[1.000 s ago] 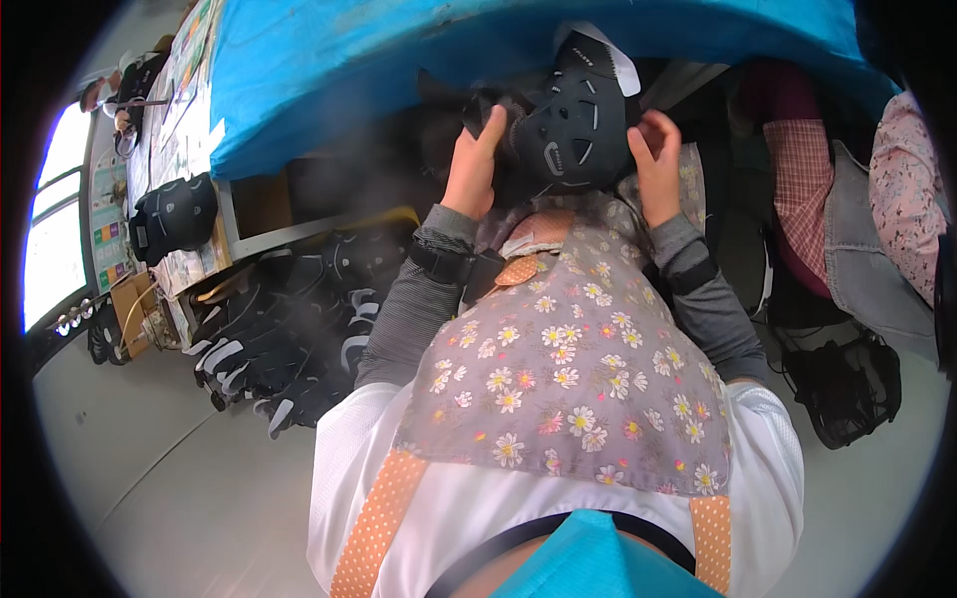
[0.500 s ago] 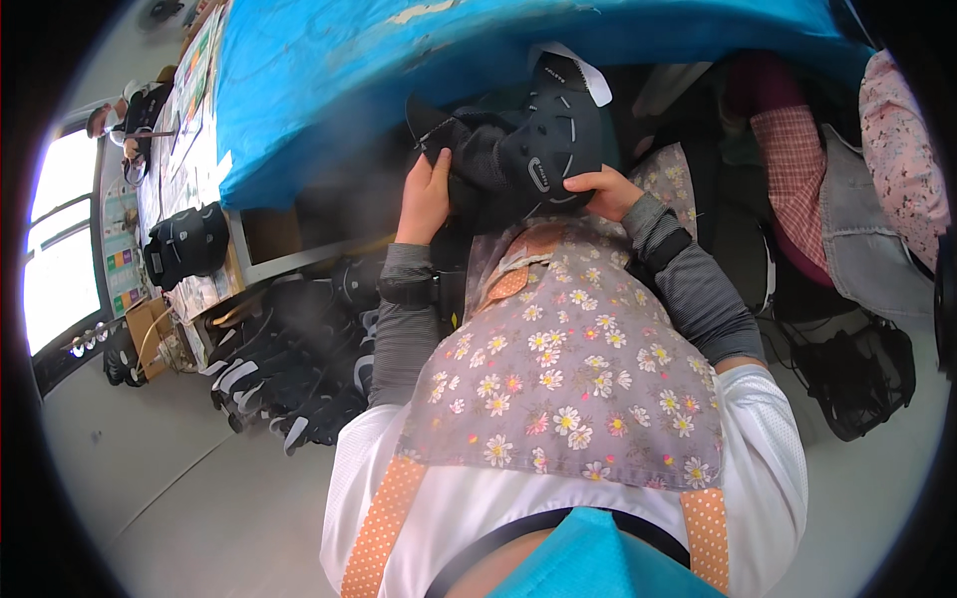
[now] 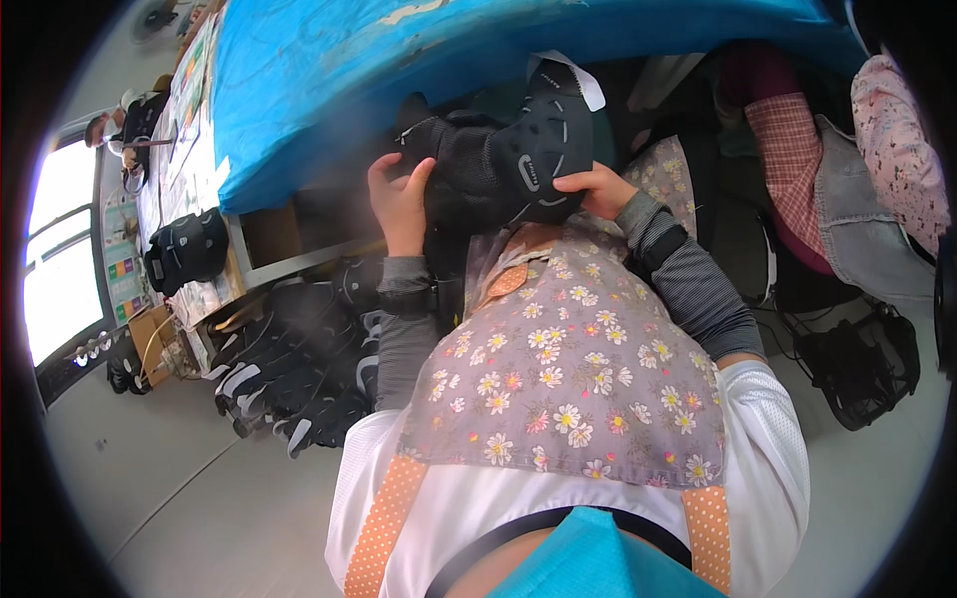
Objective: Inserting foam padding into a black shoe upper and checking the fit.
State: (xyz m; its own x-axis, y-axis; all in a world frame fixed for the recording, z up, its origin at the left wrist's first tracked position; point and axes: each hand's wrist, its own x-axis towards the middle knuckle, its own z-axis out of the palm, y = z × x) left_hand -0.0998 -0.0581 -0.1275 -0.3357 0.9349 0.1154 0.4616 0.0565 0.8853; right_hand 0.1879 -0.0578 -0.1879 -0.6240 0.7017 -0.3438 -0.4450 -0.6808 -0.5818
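My right hand (image 3: pixel 601 191) grips the lower right edge of a black moulded protective pad (image 3: pixel 555 135), the thumb pressed on its face. Slots, pale stitch-like marks and a light loop mark the shell. From its top hangs a strap with a white end (image 3: pixel 590 92). Softer black mesh fabric spreads from the shell toward the left. Beside that fabric's left end is my left hand (image 3: pixel 401 204), thumb and forefinger spread apart; its other fingers are partly hidden. The pad is held over my lap, above the flowered apron (image 3: pixel 568 369).
A blue-covered table (image 3: pixel 399 90) stretches across the front. On the left lies a pile of black pads (image 3: pixel 289 369) with pale straps, and a black pad (image 3: pixel 186 249) sits on the bench. A person's plaid sleeve (image 3: pixel 793 149) and a black mesh basket (image 3: pixel 862 369) are at right.
My left hand has let go of the fabric's left end and moved slightly left, its fingers spreading. The pad has shifted a little left and down in my right hand.
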